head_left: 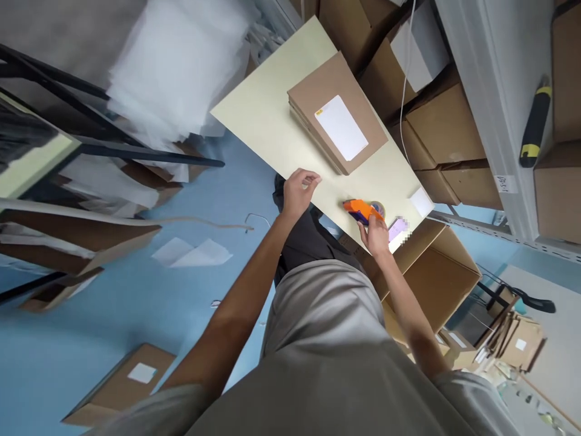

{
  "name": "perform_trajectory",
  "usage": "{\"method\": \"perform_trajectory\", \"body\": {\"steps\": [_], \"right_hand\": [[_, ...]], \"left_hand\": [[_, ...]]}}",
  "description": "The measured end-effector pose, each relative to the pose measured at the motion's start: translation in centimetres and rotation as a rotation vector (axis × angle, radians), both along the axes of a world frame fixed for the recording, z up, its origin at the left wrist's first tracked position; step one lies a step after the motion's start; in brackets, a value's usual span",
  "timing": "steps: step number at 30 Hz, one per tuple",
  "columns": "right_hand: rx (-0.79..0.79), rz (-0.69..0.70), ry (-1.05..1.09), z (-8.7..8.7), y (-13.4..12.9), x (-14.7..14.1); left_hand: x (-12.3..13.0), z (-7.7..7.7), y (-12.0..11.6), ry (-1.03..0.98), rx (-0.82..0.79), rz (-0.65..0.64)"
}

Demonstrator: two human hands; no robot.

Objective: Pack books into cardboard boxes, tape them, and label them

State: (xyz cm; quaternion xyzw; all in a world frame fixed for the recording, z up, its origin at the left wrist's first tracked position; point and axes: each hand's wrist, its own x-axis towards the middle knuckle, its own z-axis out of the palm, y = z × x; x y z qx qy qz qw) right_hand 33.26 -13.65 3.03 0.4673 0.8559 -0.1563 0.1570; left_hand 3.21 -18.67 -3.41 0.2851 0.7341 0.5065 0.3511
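Right hand (376,233) was clamped on the tape gun (361,210): orange body with a purple part, tape roll at its far end, resting on the pale table (267,115) near the front edge. Left hand (299,191) hovered at the table edge, fingers curled loosely, holding nothing. A flat brown box (336,118) with a white label (341,127) lay mid-table, apart from both hands. A yellow-black knife (535,124) sat on the shelf, far right.

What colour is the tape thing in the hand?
Orange plastic tape dispenser, gripped by the right hand; head view.
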Motion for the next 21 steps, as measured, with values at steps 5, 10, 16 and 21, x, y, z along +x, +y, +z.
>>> {"method": "perform_trajectory", "body": {"steps": [5,10,16,21], "right_hand": [[0.029,-0.056,-0.006,-2.1,1.8,-2.1],[0.042,-0.060,-0.048,-3.1,1.7,-3.4],[0.125,-0.139,-0.027,-5.0,1.1,-4.3],[0.158,-0.172,-0.035,-5.9,0.9,-4.8]], "left_hand": [[-0.9,-2.8,3.1,-0.026,0.070,0.047],[-0.7,-4.4,4.4,-0.023,0.095,0.103],[0.6,-4.3,5.9,0.003,0.091,0.177],[1.5,-4.1,7.2,-0.011,0.080,0.229]]}}
